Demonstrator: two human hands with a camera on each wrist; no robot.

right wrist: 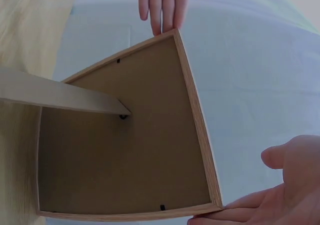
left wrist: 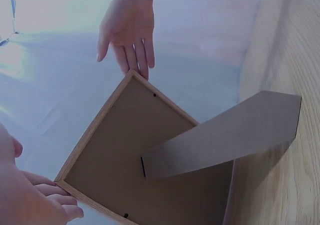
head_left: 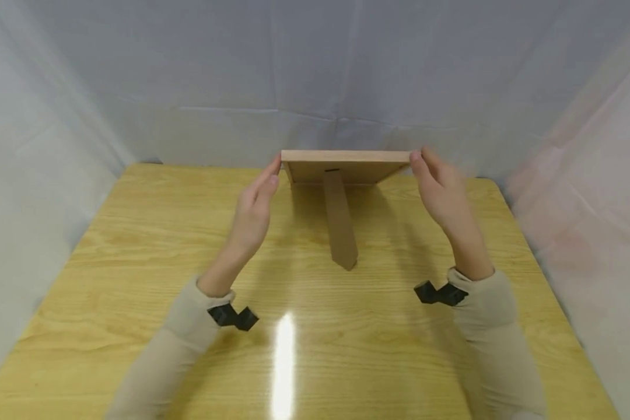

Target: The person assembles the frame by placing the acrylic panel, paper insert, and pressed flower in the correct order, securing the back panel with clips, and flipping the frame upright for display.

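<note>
A picture frame (head_left: pixel 346 156) with a light wood edge stands upright on the table, its brown back (right wrist: pixel 125 155) towards me. Its easel leg (head_left: pixel 340 221) is swung out and reaches down to the tabletop. At the frame's top left corner, the fingers of my left hand (head_left: pixel 252 207) touch the side edge, and the thumb is held apart from the wood. My right hand (head_left: pixel 443 195) touches the opposite top corner with straight fingers, which show in the left wrist view. The front of the picture frame is hidden in every view.
The wooden table (head_left: pixel 163 245) ends just behind the picture frame, where a pale cloth (head_left: pixel 231 70) hangs. More cloth hangs along both sides. A bright light reflection lies on the tabletop between the forearms. Each sleeve cuff carries a small black device (head_left: pixel 233 317).
</note>
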